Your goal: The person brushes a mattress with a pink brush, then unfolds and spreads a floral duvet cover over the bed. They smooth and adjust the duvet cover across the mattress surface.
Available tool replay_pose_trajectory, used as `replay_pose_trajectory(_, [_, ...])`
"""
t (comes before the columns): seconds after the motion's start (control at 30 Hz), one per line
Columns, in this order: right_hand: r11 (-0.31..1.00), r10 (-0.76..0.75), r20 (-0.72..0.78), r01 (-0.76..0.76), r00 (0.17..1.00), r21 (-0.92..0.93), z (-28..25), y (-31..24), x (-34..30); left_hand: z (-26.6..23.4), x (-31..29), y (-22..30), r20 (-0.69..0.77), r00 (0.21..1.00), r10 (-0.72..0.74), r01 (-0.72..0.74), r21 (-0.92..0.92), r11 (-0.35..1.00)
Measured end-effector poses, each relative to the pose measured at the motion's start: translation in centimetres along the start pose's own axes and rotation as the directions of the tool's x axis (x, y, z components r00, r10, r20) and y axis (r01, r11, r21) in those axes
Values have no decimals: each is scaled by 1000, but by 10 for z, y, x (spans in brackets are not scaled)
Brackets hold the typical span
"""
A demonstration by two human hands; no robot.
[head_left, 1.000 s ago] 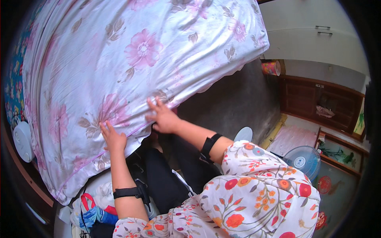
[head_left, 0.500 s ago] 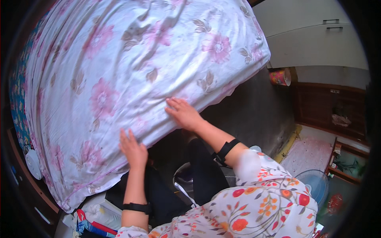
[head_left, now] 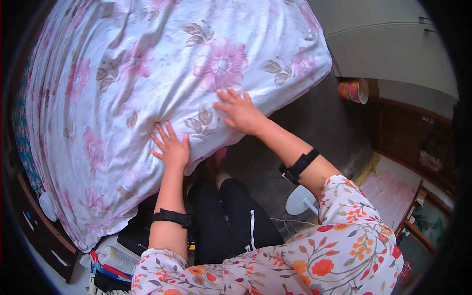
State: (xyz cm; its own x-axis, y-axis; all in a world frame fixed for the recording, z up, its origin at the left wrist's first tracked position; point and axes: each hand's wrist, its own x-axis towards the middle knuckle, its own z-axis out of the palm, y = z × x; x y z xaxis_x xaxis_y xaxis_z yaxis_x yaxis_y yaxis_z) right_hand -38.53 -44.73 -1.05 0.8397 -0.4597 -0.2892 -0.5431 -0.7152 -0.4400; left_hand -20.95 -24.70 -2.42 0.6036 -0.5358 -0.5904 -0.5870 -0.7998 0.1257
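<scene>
A white bedsheet [head_left: 162, 73] with pink flowers and brown leaves covers the bed, wrinkled across its middle and hanging over the near edge. My left hand [head_left: 172, 149] rests on it near that edge, palm down, fingers spread. Farther right, my right hand [head_left: 242, 114] lies on the sheet just below a large pink flower, its fingers apart as well. Neither hand grips the cloth. Each forearm wears a black strap.
A dark wood drawer unit [head_left: 42, 231] stands at the left. Folded cloths [head_left: 115, 260] lie at the lower left. On the right are a white cabinet [head_left: 388, 54], a colourful bin [head_left: 353, 91], a brown door [head_left: 413, 132] and a round white fan base [head_left: 300, 200] on the dark floor.
Both hands have moved forward and rightward along the sheet, fingers spreading wider. My body and view have shifted toward the right, and the sheet's folds near the hands look flatter.
</scene>
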Motion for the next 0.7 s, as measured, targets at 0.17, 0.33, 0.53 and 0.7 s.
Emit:
replay_pose_trajectory(0.17, [912,387,-39,-389,921,-134,-31,56,-15,12,10,8,9,996,-88,87,86,993])
replay_pose_trajectory(0.33, [805,593,-28,-593,805,-20,-61,122,-74,2,12,16,79,986,-144,134,120,984])
replay_pose_trajectory(0.53, [987,145,-51,-149,988,-66,-47,120,-75,-4,16,27,106,980,-171,149,190,971])
replay_pose_trajectory(0.7, [954,242,-107,-257,964,-155,-80,208,-43,-19,21,57,171,935,-310,255,283,925])
